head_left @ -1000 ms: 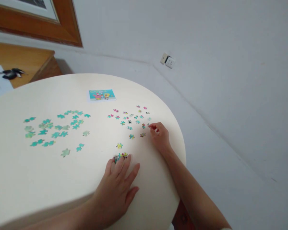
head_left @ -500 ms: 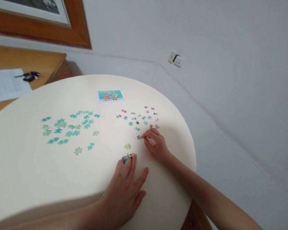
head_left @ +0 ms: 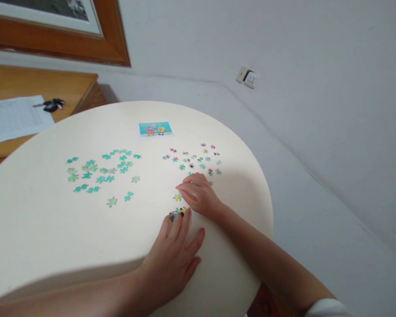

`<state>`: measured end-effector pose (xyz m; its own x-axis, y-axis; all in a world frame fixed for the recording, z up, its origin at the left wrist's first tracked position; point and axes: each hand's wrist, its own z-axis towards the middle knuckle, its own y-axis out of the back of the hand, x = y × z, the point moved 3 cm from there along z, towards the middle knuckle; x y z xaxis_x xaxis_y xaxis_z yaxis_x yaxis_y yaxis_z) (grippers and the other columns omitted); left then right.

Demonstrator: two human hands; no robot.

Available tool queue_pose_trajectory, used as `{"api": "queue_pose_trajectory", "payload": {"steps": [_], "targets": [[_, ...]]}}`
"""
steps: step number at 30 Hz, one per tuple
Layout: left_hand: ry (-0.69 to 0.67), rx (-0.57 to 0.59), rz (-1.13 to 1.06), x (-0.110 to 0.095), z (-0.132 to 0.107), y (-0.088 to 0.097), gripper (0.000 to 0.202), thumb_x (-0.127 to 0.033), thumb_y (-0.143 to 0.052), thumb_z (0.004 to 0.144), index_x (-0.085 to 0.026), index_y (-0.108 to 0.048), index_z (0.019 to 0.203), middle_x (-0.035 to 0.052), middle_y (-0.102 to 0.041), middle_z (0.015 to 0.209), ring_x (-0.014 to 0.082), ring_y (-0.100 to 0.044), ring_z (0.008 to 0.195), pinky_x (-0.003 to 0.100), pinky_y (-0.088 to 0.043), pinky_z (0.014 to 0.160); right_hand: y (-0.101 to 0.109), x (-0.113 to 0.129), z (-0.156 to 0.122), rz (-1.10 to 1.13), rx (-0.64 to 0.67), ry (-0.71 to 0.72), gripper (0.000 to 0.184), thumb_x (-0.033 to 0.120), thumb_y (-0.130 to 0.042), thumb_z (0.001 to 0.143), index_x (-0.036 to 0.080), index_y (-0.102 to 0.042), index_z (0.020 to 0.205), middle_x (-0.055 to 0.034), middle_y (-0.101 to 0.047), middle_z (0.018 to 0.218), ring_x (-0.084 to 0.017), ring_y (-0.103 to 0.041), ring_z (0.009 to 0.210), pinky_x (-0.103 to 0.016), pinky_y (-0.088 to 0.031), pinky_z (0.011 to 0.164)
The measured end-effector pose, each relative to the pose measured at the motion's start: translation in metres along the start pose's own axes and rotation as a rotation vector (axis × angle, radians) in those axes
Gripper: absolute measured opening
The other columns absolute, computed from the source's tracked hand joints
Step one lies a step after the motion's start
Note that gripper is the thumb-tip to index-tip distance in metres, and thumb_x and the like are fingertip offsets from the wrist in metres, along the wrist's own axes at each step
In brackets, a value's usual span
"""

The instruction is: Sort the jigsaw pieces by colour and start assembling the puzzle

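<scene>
My left hand (head_left: 173, 251) lies flat on the table with its fingers outstretched. Its fingertips touch a small cluster of joined jigsaw puzzle pieces (head_left: 175, 215), partly covered by them. Just beyond, my right hand (head_left: 199, 193) is held low over the table, thumb and fingers drawn together. Whatever may be between those fingers is hidden. A loose yellow puzzle piece (head_left: 177, 197) lies just below its fingertips. Several multicoloured pieces (head_left: 191, 166) are scattered past the right hand.
Several teal and pale green pieces (head_left: 100, 179) spread over the left of the round white table (head_left: 86, 237). A picture card (head_left: 155, 129) with two cartoon figures lies toward the back. On a wooden cabinet (head_left: 75, 81) are papers (head_left: 16, 116) and keys (head_left: 53, 105).
My right hand has moved left, and now covers the spot where a teal piece lay by its fingertips. The left hand stays on the joined pieces. The view has shifted slightly.
</scene>
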<state>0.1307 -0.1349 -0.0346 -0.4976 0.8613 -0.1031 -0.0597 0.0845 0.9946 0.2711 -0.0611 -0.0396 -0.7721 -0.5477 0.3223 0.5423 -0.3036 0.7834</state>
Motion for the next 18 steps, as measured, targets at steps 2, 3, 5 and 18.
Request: {"api": "queue_pose_trajectory", "payload": {"steps": [2,3,5,18], "targets": [[-0.004,-0.008,0.006,-0.001,0.000,-0.001,0.049,-0.049,-0.038,0.092,-0.026,-0.052,0.132,0.0178,-0.049,0.138,0.0349,-0.048,0.121,0.056,-0.030,0.100,0.000,-0.001,-0.002,0.006,0.032,0.004,0.014,0.020,-0.055,0.087,0.022,-0.069,0.086,-0.0047,-0.062,0.085,-0.017,-0.054,0.082,-0.035,-0.037,0.080],[-0.007,-0.015,0.009,-0.001,0.000,-0.001,0.048,-0.049,-0.038,0.092,-0.025,-0.053,0.131,0.0180,-0.051,0.137,0.0349,-0.049,0.120,0.056,-0.030,0.100,-0.001,-0.001,-0.003,0.014,0.044,0.008,0.013,0.020,-0.056,0.086,0.022,-0.069,0.087,-0.0046,-0.062,0.086,-0.017,-0.055,0.083,-0.035,-0.037,0.081],[-0.010,-0.028,0.015,-0.002,-0.001,-0.001,0.047,-0.048,-0.038,0.092,-0.025,-0.055,0.129,0.0186,-0.053,0.134,0.0354,-0.050,0.119,0.057,-0.032,0.099,-0.002,0.000,-0.004,0.037,0.059,0.021,0.011,0.021,-0.059,0.085,0.022,-0.069,0.089,-0.0044,-0.063,0.088,-0.017,-0.056,0.085,-0.035,-0.036,0.082],[0.013,-0.031,-0.060,0.003,-0.001,-0.001,0.053,-0.054,-0.041,0.089,-0.024,-0.054,0.131,0.0189,-0.049,0.138,0.0379,-0.043,0.127,0.061,-0.027,0.103,0.009,-0.003,-0.001,0.059,-0.036,-0.079,0.016,0.020,-0.052,0.087,0.022,-0.067,0.081,-0.0035,-0.064,0.078,-0.017,-0.056,0.077,-0.035,-0.040,0.078]]}}
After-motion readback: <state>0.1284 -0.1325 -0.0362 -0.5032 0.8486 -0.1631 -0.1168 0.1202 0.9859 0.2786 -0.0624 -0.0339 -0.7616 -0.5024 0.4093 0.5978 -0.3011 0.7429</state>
